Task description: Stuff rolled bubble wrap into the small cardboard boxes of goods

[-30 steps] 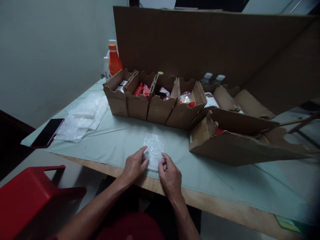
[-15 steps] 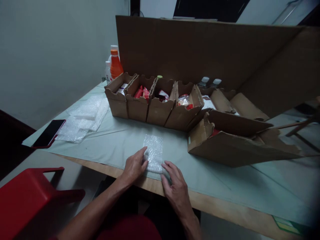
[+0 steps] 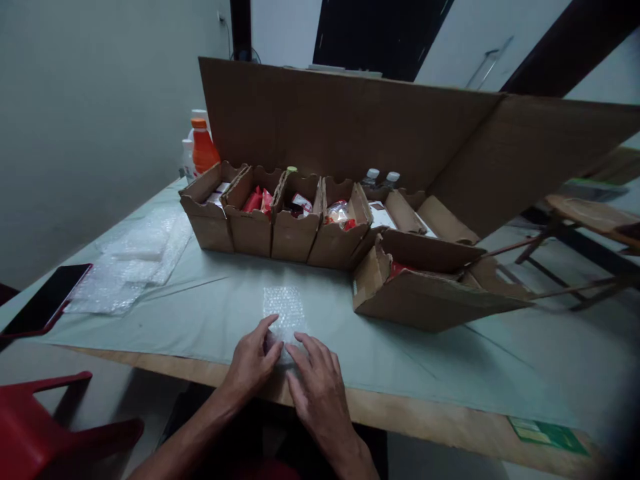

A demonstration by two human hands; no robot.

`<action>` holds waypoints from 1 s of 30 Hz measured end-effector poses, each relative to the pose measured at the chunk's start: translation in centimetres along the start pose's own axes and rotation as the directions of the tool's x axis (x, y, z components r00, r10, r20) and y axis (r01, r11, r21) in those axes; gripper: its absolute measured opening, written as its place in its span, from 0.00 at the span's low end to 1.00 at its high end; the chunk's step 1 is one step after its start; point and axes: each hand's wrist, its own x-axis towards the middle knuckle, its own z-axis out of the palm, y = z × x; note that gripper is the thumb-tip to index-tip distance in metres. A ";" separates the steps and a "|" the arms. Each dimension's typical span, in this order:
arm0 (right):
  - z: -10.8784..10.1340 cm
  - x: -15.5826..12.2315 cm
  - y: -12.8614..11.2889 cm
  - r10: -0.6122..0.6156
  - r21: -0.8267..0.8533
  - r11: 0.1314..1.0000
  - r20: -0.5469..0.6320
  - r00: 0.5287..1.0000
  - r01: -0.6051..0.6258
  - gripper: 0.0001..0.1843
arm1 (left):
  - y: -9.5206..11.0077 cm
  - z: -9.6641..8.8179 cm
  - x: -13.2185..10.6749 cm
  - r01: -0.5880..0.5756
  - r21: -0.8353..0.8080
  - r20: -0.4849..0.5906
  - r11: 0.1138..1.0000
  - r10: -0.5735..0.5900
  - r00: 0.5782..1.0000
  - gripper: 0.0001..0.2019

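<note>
A clear bubble wrap pouch (image 3: 284, 308) lies flat on the green tablecloth near the front edge of the table. My left hand (image 3: 253, 357) rests at its lower left, thumb and index finger apart. On the lower right side, my right hand (image 3: 317, 377) touches the pouch with its fingertips, fingers spread. Both hands appear to lie on the pouch without gripping it, and they cover its near end. More bubble wrap sheets (image 3: 135, 250) are stacked to the left.
Several cardboard bins (image 3: 295, 233) with packets stand in a row behind. Another cardboard bin (image 3: 430, 307) sits at the right. At the left are a phone (image 3: 47, 298), an orange bottle (image 3: 204, 148) and a red stool (image 3: 30, 427). A large cardboard panel (image 3: 325, 120) rises behind.
The view has shifted, so everything appears further left and lower. My right hand has moved inward over the pouch's near end, closer to my left hand.
</note>
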 end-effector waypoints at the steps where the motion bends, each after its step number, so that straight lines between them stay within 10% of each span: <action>1: -0.1 -0.1 0.1 -0.014 -0.010 1.000 0.021 1.000 0.014 0.24 | 0.2 0.1 0.1 0.016 -0.007 0.014 1.000 -0.016 1.000 0.26; 11: 1.0 0.6 2.2 -0.106 -0.020 0.994 0.142 0.984 0.110 0.25 | -0.5 -0.2 0.6 0.018 0.047 0.022 0.999 -0.019 1.000 0.25; 15: 1.7 1.7 2.8 -0.156 0.023 0.988 0.142 0.977 0.155 0.21 | -0.9 -0.8 -0.4 -0.212 0.151 -0.118 0.966 0.230 0.966 0.24; 19: 1.4 2.9 3.1 -0.148 0.128 0.983 0.140 0.979 0.130 0.13 | -1.0 -1.4 -2.0 -0.397 0.215 -0.018 0.892 0.410 0.912 0.16; 30: 0.7 2.8 3.3 -0.065 0.065 0.996 -0.015 0.998 0.066 0.13 | -1.8 -0.6 0.7 -0.225 0.361 -0.075 0.905 0.269 0.960 0.17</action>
